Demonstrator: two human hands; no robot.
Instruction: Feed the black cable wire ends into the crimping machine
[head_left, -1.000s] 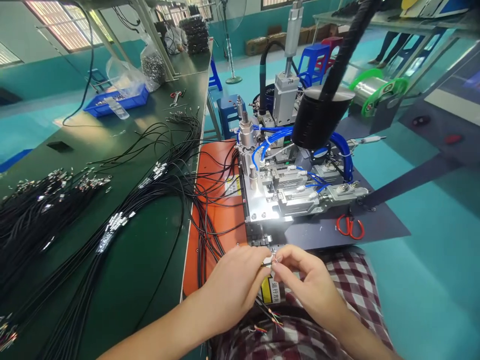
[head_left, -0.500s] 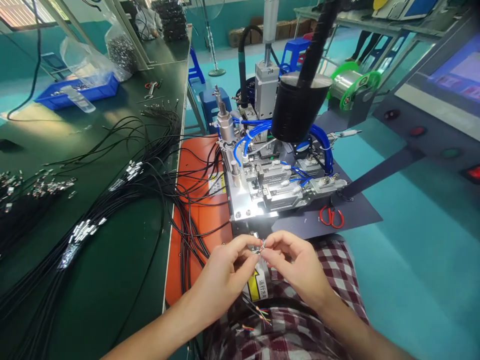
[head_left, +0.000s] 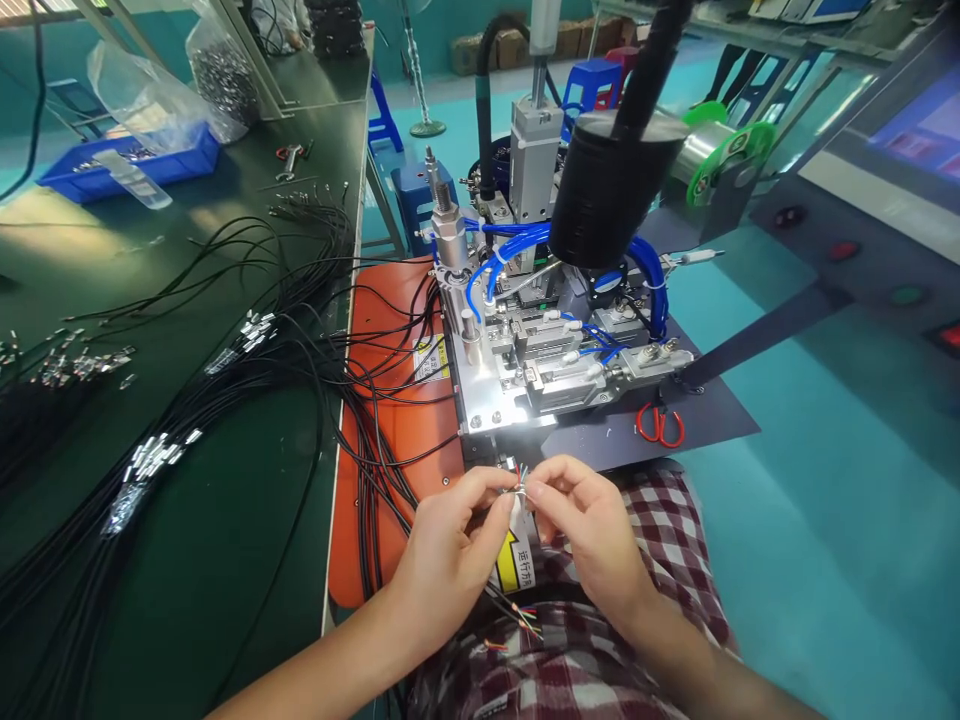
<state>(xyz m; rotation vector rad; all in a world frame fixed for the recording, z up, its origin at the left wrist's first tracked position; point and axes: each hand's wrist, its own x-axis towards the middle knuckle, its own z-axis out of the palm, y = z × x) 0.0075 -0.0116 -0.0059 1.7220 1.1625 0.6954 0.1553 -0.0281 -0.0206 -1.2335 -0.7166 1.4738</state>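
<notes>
My left hand (head_left: 457,535) is closed in a pinch on a cable end whose thin coloured wires (head_left: 520,480) fan out above the fingertips. My right hand (head_left: 589,520) pinches at the same wires from the other side, thumb and forefinger together. Both hands are held just in front of the metal machine (head_left: 540,370), over my lap. Below them, more black cables with stripped coloured ends (head_left: 529,625) lie across the checked cloth (head_left: 600,660). The fingers hide most of the held cable end.
On the left, a green bench (head_left: 225,570) carries bundles of black cables (head_left: 225,400) with metal connectors and a blue tray (head_left: 172,160). Red-handled scissors (head_left: 660,425) lie right of the hands. A wire spool (head_left: 731,160) and a control panel (head_left: 862,240) stand farther right.
The view has swung right and a little down. My left hand has turned, showing its thumb. The coloured wires, first mostly hidden, are now spread upward between the fingertips.
</notes>
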